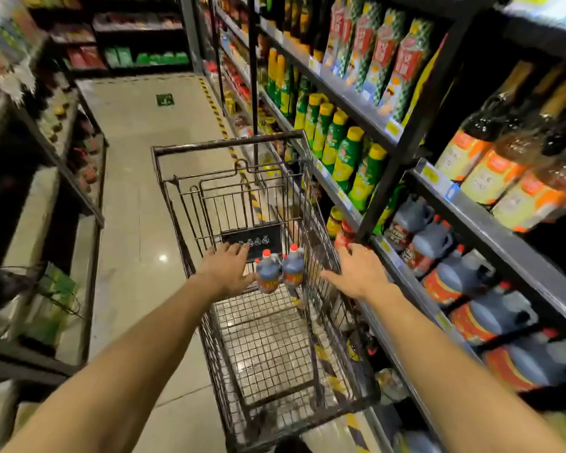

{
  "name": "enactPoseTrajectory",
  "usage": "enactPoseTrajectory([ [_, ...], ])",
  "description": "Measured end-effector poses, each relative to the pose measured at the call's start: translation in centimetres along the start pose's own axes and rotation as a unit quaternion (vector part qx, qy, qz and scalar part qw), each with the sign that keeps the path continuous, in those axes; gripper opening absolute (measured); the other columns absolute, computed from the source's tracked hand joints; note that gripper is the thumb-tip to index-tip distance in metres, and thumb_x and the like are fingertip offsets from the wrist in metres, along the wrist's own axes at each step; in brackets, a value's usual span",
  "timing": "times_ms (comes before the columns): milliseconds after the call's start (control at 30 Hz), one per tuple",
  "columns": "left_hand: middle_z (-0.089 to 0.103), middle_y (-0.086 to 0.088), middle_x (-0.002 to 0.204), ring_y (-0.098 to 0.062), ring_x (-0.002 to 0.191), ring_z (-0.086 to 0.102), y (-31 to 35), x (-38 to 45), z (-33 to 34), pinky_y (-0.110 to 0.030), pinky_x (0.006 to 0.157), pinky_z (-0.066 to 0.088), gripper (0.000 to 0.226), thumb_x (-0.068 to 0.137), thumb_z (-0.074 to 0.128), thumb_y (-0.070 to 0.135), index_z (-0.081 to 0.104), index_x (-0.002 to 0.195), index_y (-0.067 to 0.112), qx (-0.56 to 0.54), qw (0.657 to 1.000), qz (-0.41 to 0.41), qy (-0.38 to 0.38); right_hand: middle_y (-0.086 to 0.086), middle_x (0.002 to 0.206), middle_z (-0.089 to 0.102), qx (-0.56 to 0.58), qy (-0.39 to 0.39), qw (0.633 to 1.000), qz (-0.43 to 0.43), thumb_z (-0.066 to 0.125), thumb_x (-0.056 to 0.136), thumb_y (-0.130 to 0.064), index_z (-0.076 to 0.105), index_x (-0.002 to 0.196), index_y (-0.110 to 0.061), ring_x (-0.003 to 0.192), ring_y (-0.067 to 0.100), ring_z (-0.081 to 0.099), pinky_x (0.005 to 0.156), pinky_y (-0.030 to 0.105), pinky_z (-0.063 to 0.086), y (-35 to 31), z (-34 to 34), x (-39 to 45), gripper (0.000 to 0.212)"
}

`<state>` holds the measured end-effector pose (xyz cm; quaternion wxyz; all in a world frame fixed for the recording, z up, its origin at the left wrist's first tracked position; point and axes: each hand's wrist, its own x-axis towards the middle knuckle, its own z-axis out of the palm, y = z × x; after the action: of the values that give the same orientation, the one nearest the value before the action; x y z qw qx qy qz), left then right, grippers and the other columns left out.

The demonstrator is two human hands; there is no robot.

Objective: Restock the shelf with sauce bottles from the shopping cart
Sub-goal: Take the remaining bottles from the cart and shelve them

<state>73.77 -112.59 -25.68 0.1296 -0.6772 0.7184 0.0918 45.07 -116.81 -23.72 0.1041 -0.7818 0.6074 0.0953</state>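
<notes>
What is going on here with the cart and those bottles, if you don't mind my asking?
A person is reaching both hands into a dark wire shopping cart in a shop aisle. The left hand and right hand flank two dark sauce bottles with red caps at the cart's far end, neither clearly gripping yet. Matching bottles line the lower right shelf.

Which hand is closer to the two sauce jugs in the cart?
Left. The left hand is right beside the sauce jugs, about touching; the right hand rests farther off, at the cart's side.
</notes>
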Motion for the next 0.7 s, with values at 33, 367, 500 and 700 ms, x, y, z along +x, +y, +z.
enactPoseTrajectory([
  [33, 0.018, -0.01, 0.169, -0.031, 0.156, 0.016, 0.0, 1.5, 0.1, -0.052, 0.126, 0.017, 0.09, 0.097, 0.03, 0.073, 0.007, 0.164, 0.016, 0.006, 1.0, -0.009, -0.005, 0.021, 0.156, 0.037, -0.009, -0.006, 1.0, 0.001, 0.043, 0.093, -0.074, 0.033, 0.155, -0.013, 0.145, 0.039, 0.034, 0.119, 0.049, 0.032, 0.3, 0.1, 2.0, 0.088],
  [367, 0.013, -0.006, 0.171, -0.029, 0.157, 0.012, 0.8, 17.2, 6.1, -0.053, 0.126, 0.012, 0.086, 0.1, 0.034, 0.065, 0.002, 0.164, 0.018, -0.01, 0.998, -0.047, -0.031, 0.022, 0.167, 0.018, -0.044, -0.032, 0.993, -0.103, 0.044, 0.098, -0.063, 0.024, 0.159, -0.01, 0.155, 0.036, 0.015, 0.127, 0.052, 0.007, 0.3, 6.2, 19.4, 0.083],
  [500, 0.011, -0.007, 0.171, -0.026, 0.157, 0.012, 0.8, 22.0, 10.4, -0.049, 0.125, 0.014, 0.081, 0.101, 0.034, 0.057, 0.004, 0.164, 0.016, -0.044, 0.997, -0.048, -0.044, 0.018, 0.169, 0.015, -0.031, -0.052, 0.991, -0.116, 0.046, 0.101, -0.056, 0.018, 0.161, -0.011, 0.157, 0.033, 0.011, 0.128, 0.05, 0.005, -1.7, 10.2, 24.5, 0.08],
  [700, 0.017, -0.008, 0.17, -0.027, 0.155, 0.019, 1.0, 25.0, 16.3, -0.047, 0.124, 0.023, 0.083, 0.101, 0.038, 0.06, 0.006, 0.163, 0.016, -0.091, 0.99, -0.068, -0.083, 0.013, 0.169, 0.014, 0.062, -0.074, 0.991, -0.097, 0.056, 0.1, -0.049, 0.017, 0.161, -0.009, 0.157, 0.03, 0.011, 0.128, 0.041, 0.012, -4.2, 15.3, 29.4, 0.083],
])
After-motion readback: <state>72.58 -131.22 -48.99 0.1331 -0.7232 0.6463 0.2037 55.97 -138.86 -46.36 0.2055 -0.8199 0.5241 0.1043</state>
